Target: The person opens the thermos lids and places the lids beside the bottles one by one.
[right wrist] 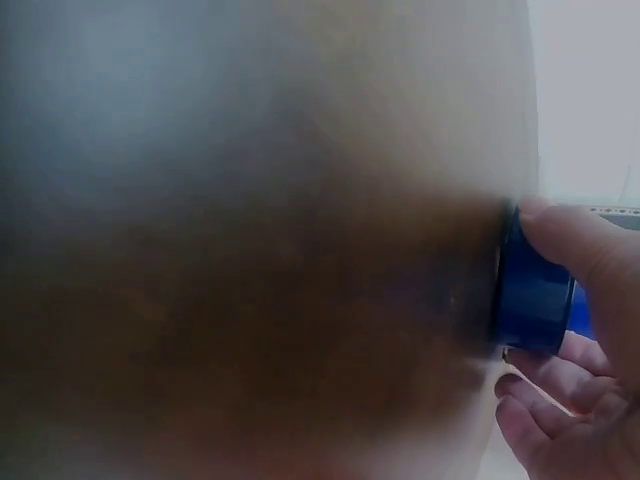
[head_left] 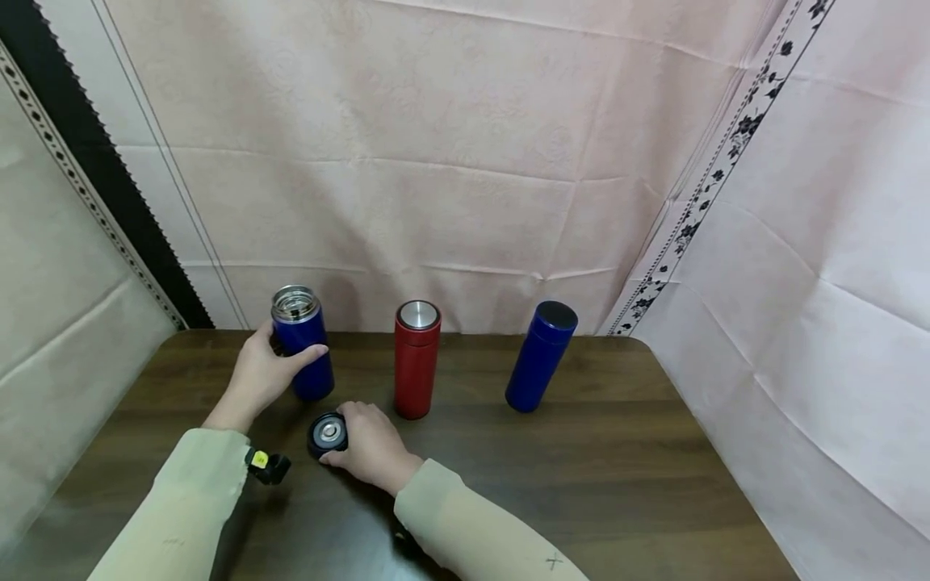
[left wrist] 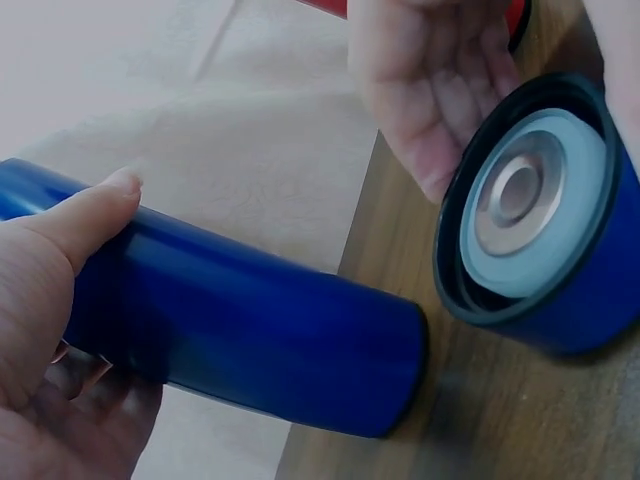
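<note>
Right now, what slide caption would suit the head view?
Left hand holds open flask, right hand holds lid; red flask and capped blue flask nearby.

left forearm (head_left: 170,508) and right forearm (head_left: 483,520) forward, left fingers (left wrist: 125,415) and right fingers (right wrist: 562,380) curled

My left hand (head_left: 267,373) grips a glossy blue bottle (head_left: 312,378), upright and uncapped, its silvery threaded mouth facing up. Just beside it, my right hand (head_left: 374,445) holds the blue lid (head_left: 329,432) underside up, showing a black rim around a grey, ringed centre.
</note>
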Demonstrator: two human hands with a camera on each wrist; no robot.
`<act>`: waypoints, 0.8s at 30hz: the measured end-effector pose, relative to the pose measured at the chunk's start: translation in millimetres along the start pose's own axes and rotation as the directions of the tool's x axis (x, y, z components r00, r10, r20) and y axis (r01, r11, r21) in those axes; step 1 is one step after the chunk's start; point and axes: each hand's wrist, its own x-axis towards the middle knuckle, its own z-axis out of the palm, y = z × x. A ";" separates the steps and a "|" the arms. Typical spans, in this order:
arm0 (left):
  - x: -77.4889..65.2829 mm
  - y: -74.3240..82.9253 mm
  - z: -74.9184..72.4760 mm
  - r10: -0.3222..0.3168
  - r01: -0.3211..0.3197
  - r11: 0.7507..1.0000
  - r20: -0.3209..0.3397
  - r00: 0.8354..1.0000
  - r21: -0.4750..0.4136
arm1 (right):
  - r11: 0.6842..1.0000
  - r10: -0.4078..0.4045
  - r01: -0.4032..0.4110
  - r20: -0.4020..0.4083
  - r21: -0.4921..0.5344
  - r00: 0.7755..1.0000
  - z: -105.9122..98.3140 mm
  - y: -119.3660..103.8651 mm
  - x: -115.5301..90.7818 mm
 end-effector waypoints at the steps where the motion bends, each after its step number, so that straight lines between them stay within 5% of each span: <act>1: -0.4 -0.5 0.1 0.001 -0.001 1.000 -0.004 1.000 0.000 | 1.000 -0.011 0.010 -0.005 -0.012 1.000 0.0 1.0 -1.8; 8: -3.5 -6.9 -2.8 -0.005 0.005 1.000 -0.002 1.000 0.011 | 0.994 -0.102 0.102 0.021 -0.032 0.995 -9.5 6.7 -23.6; 15: -11.3 -5.9 -2.8 0.040 -0.041 0.999 -0.058 0.998 -0.020 | 0.987 -0.147 0.146 0.013 0.063 0.989 -58.2 30.6 -53.3; 24: -48.7 3.1 1.8 0.170 -0.187 0.982 -0.260 0.951 -0.041 | 0.979 -0.048 0.061 -0.072 0.193 0.996 -117.4 85.5 -92.0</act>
